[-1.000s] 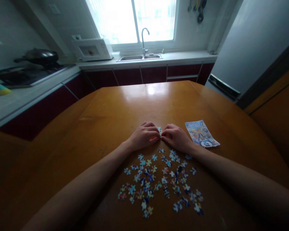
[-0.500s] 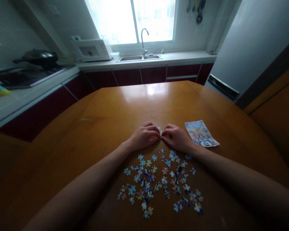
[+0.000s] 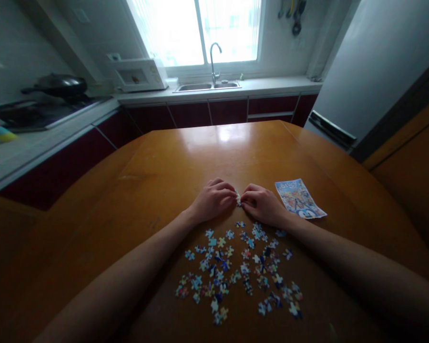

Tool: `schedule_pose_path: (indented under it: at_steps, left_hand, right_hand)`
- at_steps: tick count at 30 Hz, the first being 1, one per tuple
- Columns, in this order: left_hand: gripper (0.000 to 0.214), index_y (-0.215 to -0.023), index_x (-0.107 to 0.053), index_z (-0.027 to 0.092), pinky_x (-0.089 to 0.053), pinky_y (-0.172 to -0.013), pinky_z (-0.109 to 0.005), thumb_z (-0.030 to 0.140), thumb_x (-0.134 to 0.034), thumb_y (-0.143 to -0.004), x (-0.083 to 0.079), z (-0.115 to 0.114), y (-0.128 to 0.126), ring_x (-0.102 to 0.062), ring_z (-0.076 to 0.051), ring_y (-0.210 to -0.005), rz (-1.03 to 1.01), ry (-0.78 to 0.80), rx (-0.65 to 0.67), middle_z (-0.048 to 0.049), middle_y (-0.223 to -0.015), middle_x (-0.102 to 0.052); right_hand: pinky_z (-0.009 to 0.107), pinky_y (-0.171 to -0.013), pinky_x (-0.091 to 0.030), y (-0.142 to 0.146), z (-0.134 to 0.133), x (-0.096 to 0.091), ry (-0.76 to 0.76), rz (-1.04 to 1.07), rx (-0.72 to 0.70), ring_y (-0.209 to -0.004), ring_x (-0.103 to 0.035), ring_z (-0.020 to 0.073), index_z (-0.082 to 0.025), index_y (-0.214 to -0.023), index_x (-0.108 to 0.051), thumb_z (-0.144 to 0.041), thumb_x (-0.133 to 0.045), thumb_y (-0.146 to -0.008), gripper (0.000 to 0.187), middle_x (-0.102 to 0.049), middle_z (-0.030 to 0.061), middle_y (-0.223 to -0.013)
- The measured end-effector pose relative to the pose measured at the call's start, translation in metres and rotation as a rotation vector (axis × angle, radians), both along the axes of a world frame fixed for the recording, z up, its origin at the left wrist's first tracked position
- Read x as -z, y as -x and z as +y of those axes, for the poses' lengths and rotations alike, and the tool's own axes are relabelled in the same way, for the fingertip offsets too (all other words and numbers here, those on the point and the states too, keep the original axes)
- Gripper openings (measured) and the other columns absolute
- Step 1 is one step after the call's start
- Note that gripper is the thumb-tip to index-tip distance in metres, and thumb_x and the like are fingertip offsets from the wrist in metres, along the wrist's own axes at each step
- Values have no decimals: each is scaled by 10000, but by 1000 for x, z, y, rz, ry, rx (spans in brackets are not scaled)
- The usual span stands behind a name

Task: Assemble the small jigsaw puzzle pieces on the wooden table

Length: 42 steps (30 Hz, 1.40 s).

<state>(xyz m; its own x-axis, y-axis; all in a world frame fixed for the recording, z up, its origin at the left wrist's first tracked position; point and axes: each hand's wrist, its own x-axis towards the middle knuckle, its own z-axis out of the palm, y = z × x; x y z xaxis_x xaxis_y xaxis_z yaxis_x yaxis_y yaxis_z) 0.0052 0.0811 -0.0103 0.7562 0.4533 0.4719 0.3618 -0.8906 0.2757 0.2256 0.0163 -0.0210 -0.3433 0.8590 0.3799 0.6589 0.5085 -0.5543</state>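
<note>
Between my two hands lies a small strip of joined jigsaw pieces, pale in colour and partly hidden by my fingers. My left hand rests on the table with curled fingers, its tips at the left edge of the strip. From the other side, the closed thumb and fingers of my right hand press against the strip's right edge. Nearer to me, many loose jigsaw pieces are spread between my forearms, in blue, white, yellow and dark tones. One loose piece sits just below the strip.
A printed picture sheet lies right of my right hand. Everything rests on a brown wooden table. Beyond it are a counter with a sink, a microwave, a pan on the stove, and a fridge at right.
My left hand's fingers have drawn slightly left and apart from my right hand's, so more of the joined strip shows between them. The loose pieces and the sheet stay in place.
</note>
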Motion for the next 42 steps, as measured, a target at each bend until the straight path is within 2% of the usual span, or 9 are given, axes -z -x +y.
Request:
schedule_pose_path:
  at_steps: [7, 17, 22, 28, 33, 38, 42]
  left_hand:
    - [156, -1012, -767, 312, -467, -866, -356, 320, -618, -966, 2, 1, 1, -597, -189, -966, 85, 15, 43, -2, -1041, -736]
    - [166, -1014, -769, 299, -483, -871, -361, 302, -610, -967, 1, 1, 0, -608, -190, -956, 71, 18, 65, -18, -1030, -733]
    - [177, -1035, -765, 304, -498, -882, -363, 295, -599, -973, 1, 1, 1, -589, -192, -978, 53, 29, 88, -29, -1052, -718]
    - [186, -1050, -762, 311, -508, -880, -367, 308, -589, -982, 0, 1, 1, -573, -198, -984, 59, 48, 103, -37, -1061, -705]
    - [168, -1038, -737, 280, -498, -923, -379, 288, -579, -981, -1, -1, 0, -559, -206, -1021, 84, 47, 88, -39, -1074, -687]
    - [144, -1063, -690, 249, -463, -1035, -447, 269, -593, -958, 0, -5, -1, -484, -246, -1183, 106, 57, 33, -72, -1242, -601]
    - [158, -1044, -707, 256, -468, -1022, -438, 223, -580, -955, -1, -5, 0, -478, -241, -1161, 92, 54, 57, -72, -1220, -595]
  right_hand:
    - [293, -768, -487, -1, -1, 0, 3, 5, -6, -833, -617, 162, -197, -870, -724, -131, -631, -856, 115, -661, 47, -930]
    - [293, -772, -479, -1, -1, -2, -4, -4, -28, -847, -614, 169, -204, -877, -725, -133, -628, -874, 120, -662, 49, -925]
    - [284, -741, -459, -1, 1, 2, -8, 17, -16, -814, -599, 158, -201, -873, -721, -162, -621, -920, 118, -653, 43, -908]
    - [273, -684, -436, -1, 2, 3, 34, 67, 16, -746, -567, 144, -196, -841, -696, -177, -669, -905, 72, -627, 27, -862]
    - [280, -709, -450, -1, 1, 3, 34, 70, 15, -769, -577, 148, -193, -820, -702, -175, -672, -902, 89, -627, 31, -870]
    - [298, -751, -467, -3, 2, 1, 20, 9, -8, -824, -599, 167, -195, -830, -709, -162, -629, -913, 119, -650, 48, -911]
    - [311, -797, -469, -3, 2, 0, 9, -33, -24, -890, -611, 183, -202, -865, -703, -108, -577, -909, 164, -662, 60, -955]
